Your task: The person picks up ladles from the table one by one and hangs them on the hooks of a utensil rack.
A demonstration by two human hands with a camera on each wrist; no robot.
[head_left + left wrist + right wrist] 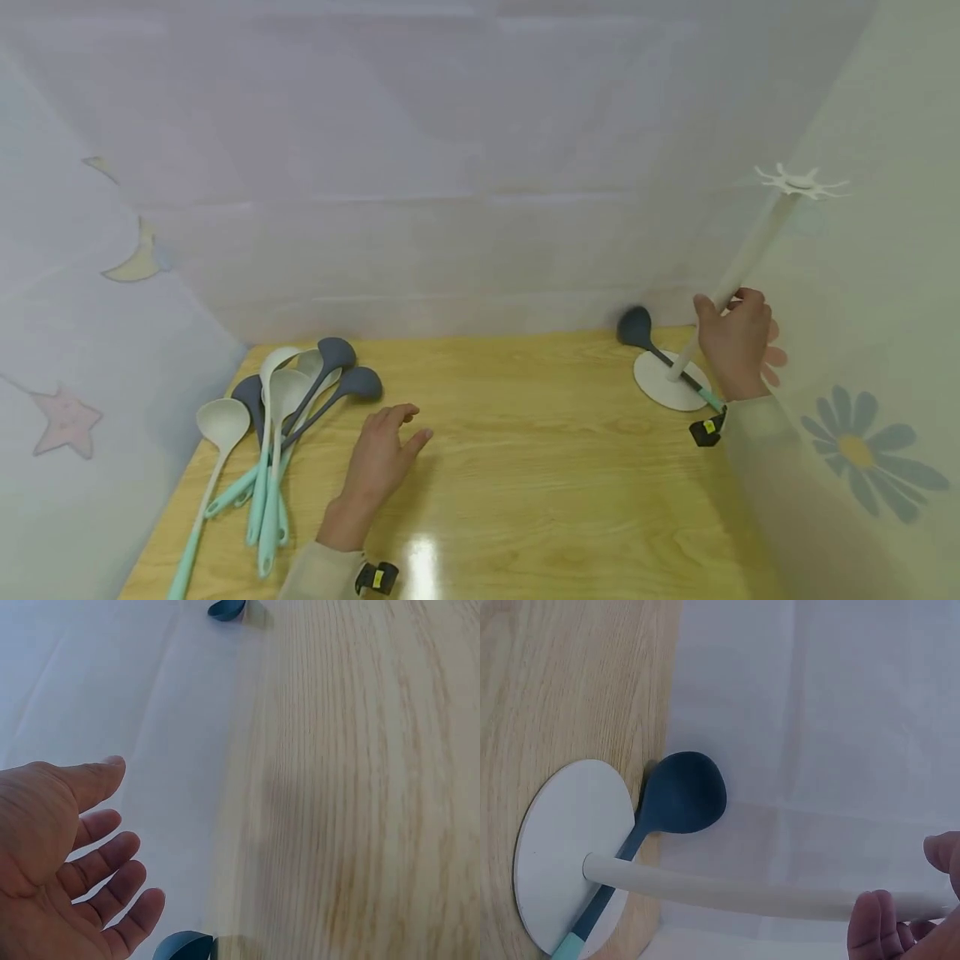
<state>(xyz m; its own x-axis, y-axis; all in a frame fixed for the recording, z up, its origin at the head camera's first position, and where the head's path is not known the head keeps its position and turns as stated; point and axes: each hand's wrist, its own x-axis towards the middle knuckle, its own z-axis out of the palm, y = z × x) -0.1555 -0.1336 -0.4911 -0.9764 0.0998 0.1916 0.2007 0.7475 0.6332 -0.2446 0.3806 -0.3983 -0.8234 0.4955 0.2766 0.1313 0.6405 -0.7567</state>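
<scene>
A white utensil stand [753, 242] with a hooked ring on top and a round base [652, 379] stands at the table's back right. My right hand [737, 342] is around its pole, thumb on one side and fingers on the other. In the right wrist view the thumb looks apart from the pole [705, 889]. A dark blue ladle [635, 326] with a mint handle lies across the base, beside the pole. My left hand [381, 454] hovers over the table with relaxed fingers, holding nothing, right of the heap of utensils.
On the left of the wooden table [525, 467] lie several ladles and spoons in a heap, white ones [288, 390] and dark blue ones [360, 383], with mint handles. A white ladle [222, 423] lies at the left edge. Fabric walls [450, 250] border the table.
</scene>
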